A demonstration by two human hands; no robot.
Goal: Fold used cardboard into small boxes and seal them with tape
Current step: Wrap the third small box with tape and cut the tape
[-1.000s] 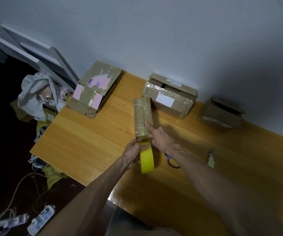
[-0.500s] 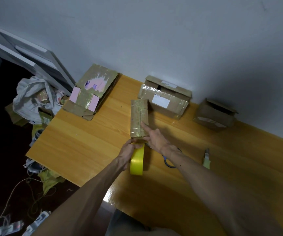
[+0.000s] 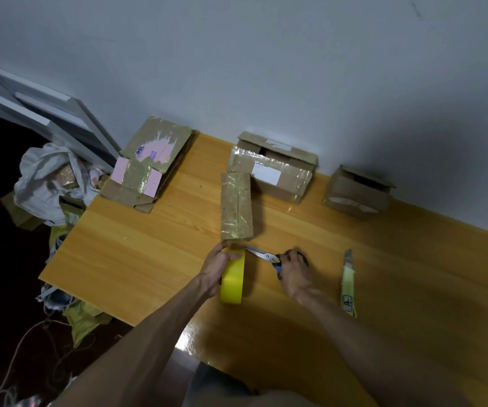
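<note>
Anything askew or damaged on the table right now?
The flattened cardboard at the far-left corner overhangs the table edge, its pink surface torn. The utility knife lies beside the right hand with its blade seemingly out.

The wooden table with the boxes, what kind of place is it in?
Probably a home room used for packing: a wooden table against a bare wall, taped cardboard boxes, a yellow tape roll.

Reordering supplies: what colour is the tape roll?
Yellow: the tape roll shows best in the head view.
</note>
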